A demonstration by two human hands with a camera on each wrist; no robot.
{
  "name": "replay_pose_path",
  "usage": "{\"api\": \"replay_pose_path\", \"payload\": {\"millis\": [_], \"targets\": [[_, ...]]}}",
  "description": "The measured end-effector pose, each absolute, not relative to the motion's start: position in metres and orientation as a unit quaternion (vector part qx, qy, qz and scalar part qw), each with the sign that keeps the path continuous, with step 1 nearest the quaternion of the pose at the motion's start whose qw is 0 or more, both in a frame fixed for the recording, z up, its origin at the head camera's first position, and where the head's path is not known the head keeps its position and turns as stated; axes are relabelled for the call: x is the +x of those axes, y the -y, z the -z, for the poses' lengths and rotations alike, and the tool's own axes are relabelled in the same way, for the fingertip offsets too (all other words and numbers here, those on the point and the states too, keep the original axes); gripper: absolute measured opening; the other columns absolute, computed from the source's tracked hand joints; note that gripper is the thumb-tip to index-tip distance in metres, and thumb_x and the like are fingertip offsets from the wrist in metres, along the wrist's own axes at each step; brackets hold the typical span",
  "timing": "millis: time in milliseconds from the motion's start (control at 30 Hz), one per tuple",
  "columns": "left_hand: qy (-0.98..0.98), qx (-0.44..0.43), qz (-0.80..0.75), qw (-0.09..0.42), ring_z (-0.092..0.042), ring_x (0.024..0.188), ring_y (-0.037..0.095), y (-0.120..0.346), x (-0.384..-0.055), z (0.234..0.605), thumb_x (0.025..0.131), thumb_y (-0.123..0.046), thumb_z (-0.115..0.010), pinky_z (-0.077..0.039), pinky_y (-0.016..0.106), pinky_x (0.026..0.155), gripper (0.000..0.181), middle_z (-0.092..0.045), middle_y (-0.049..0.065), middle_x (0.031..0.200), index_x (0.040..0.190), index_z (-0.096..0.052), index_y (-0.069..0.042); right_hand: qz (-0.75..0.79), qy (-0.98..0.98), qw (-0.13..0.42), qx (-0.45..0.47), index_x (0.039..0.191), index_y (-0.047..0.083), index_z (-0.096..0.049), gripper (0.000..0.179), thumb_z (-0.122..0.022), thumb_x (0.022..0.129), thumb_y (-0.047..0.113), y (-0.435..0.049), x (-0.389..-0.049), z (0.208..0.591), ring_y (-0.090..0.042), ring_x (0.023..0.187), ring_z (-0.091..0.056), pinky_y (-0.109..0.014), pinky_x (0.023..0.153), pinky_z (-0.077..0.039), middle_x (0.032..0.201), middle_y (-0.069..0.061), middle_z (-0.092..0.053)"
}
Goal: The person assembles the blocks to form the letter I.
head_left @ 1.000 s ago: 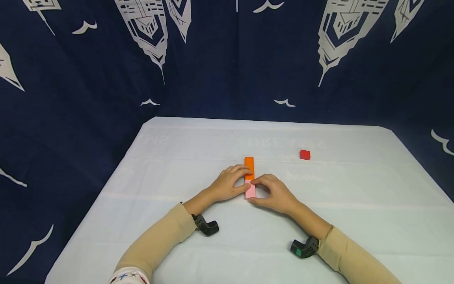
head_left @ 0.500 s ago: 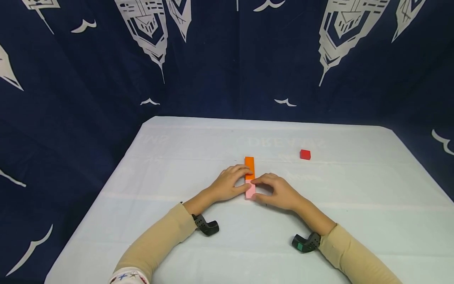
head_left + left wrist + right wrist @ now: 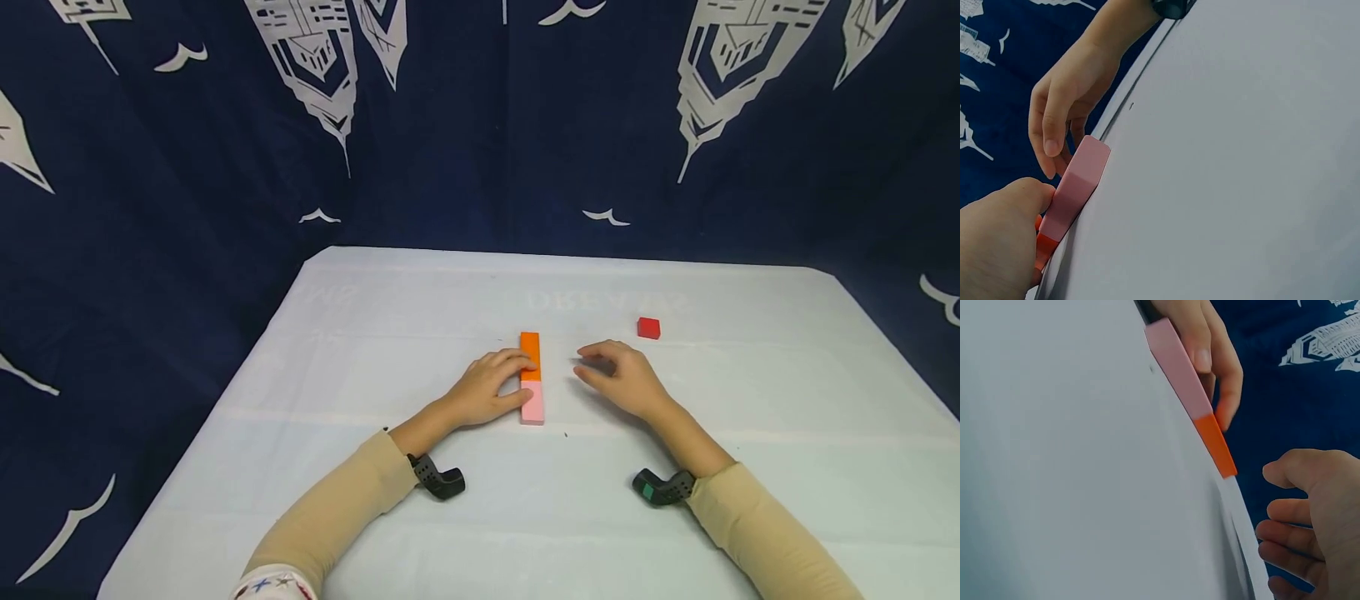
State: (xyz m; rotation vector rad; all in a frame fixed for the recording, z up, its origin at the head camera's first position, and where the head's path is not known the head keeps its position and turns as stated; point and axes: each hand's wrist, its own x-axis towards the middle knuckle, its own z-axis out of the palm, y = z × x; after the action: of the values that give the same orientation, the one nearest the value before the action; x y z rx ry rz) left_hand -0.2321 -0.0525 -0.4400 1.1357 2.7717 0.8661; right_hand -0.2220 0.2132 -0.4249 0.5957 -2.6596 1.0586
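Two long blocks stand end to end in one line on the white table, an orange block (image 3: 530, 344) at the far end and a pink block (image 3: 533, 409) at the near end. My left hand (image 3: 483, 387) rests against them from the left: the thumb touches the pink block (image 3: 1079, 181) and the fingers reach over the orange one. To the right of the blocks hovers my right hand (image 3: 626, 379), apart from them, holding nothing, fingers loosely bent. In the right wrist view its fingers hang near the end of the orange block (image 3: 1216, 447).
A small red block (image 3: 648, 327) lies farther back on the right of the white-covered table (image 3: 420, 308). Behind the table hangs a dark blue cloth (image 3: 465, 150) with white prints. Each wrist carries a black camera mount.
My right hand has let go of the pink block and moved away to the right and back. My left hand and both blocks stay where they were.
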Motion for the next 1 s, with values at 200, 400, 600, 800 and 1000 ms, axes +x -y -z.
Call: {"api": "replay_pose_path", "payload": {"millis": [200, 400, 600, 800, 1000], "targets": [[-0.890, 0.365, -0.274, 0.012, -0.037, 0.136, 0.026, 0.052, -0.233, 0.440, 0.097, -0.036, -0.057, -0.030, 0.050, 0.108, 0.043, -0.042, 0.006, 0.148, 0.136, -0.053, -0.017, -0.346, 0.915, 0.116, 0.172, 0.109, -0.004, -0.069, 0.027, -0.071, 0.088, 0.014, -0.232, -0.234, 0.419, -0.035, 0.102, -0.061, -0.054, 0.089, -0.046, 0.106, -0.019, -0.069], [-0.889, 0.365, -0.275, 0.012, -0.037, 0.136, 0.026, 0.053, -0.233, 0.441, 0.097, -0.037, -0.057, -0.029, 0.050, 0.109, 0.044, -0.042, 0.006, 0.148, 0.136, -0.053, -0.018, -0.342, 0.918, 0.137, 0.147, 0.109, -0.005, -0.069, 0.027, -0.067, 0.090, 0.014, -0.252, -0.244, 0.416, -0.040, 0.101, -0.059, -0.056, 0.088, -0.045, 0.107, -0.023, -0.067], [-0.890, 0.365, -0.274, 0.011, -0.037, 0.136, 0.026, 0.054, -0.234, 0.443, 0.097, -0.037, -0.057, -0.030, 0.050, 0.108, 0.044, -0.042, 0.006, 0.148, 0.137, -0.053, -0.018, -0.323, 0.916, 0.204, 0.126, 0.105, -0.007, -0.068, 0.025, -0.066, 0.087, 0.010, -0.268, -0.253, 0.420, -0.042, 0.096, -0.056, -0.054, 0.084, -0.042, 0.102, -0.026, -0.064], [-0.889, 0.365, -0.276, 0.010, -0.037, 0.136, 0.026, 0.054, -0.234, 0.442, 0.097, -0.037, -0.057, -0.031, 0.050, 0.108, 0.044, -0.042, 0.006, 0.148, 0.137, -0.053, -0.018, -0.316, 0.922, 0.213, 0.071, 0.109, -0.008, -0.064, 0.030, -0.063, 0.087, 0.011, -0.279, -0.257, 0.425, -0.047, 0.113, -0.046, -0.058, 0.097, -0.034, 0.119, -0.031, -0.057], [-0.891, 0.363, -0.273, 0.014, -0.037, 0.136, 0.025, 0.053, -0.234, 0.443, 0.097, -0.038, -0.057, -0.031, 0.049, 0.108, 0.045, -0.042, 0.005, 0.149, 0.137, -0.052, -0.019, -0.304, 0.932, 0.195, 0.041, 0.115, -0.010, -0.061, 0.035, -0.062, 0.089, 0.013, -0.283, -0.259, 0.431, -0.049, 0.119, -0.043, -0.060, 0.100, -0.032, 0.125, -0.034, -0.053]]}}
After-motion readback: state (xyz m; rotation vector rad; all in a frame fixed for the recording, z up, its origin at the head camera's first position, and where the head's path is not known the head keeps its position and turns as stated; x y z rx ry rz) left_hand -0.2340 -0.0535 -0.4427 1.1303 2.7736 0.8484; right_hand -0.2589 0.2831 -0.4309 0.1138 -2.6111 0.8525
